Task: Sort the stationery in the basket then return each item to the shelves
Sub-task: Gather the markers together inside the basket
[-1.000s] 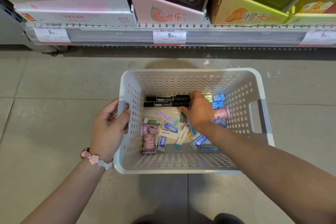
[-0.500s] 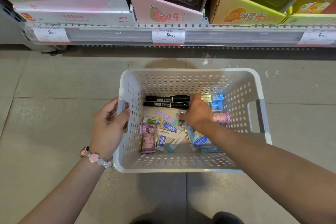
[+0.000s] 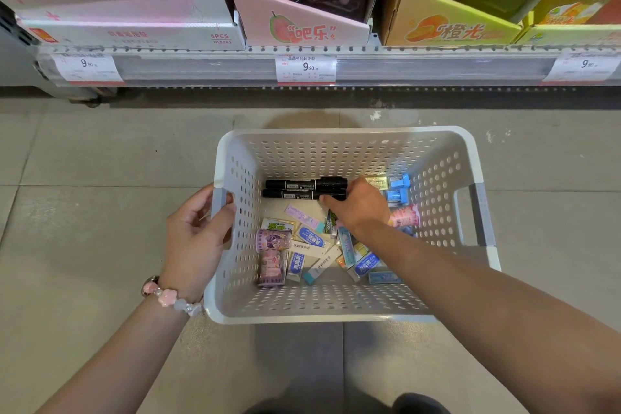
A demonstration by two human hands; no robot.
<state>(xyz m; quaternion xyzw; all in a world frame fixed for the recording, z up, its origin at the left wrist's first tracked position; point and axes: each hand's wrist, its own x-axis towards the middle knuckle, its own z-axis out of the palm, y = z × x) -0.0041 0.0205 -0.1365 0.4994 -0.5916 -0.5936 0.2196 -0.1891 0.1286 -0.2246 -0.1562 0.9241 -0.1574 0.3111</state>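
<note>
Your left hand (image 3: 196, 239) grips the white perforated plastic basket's (image 3: 349, 144) handle; your right hand (image 3: 361, 205) pinches the two black markers (image 3: 295, 189).

Soft, even indoor light falls from overhead, bright enough to read the price tags (image 3: 305, 68). A dark band of shadow lies under the shelf (image 3: 336, 54), and faint shadows spread on the floor (image 3: 84, 212). Wide-angle distortion bends the edges; focus is slightly soft.

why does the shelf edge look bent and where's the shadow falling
Head view: wide-angle lens bows the shelf edge near the frame's sides; soft shadow lies on the floor just below the basket; the markers stay sharp.
</note>
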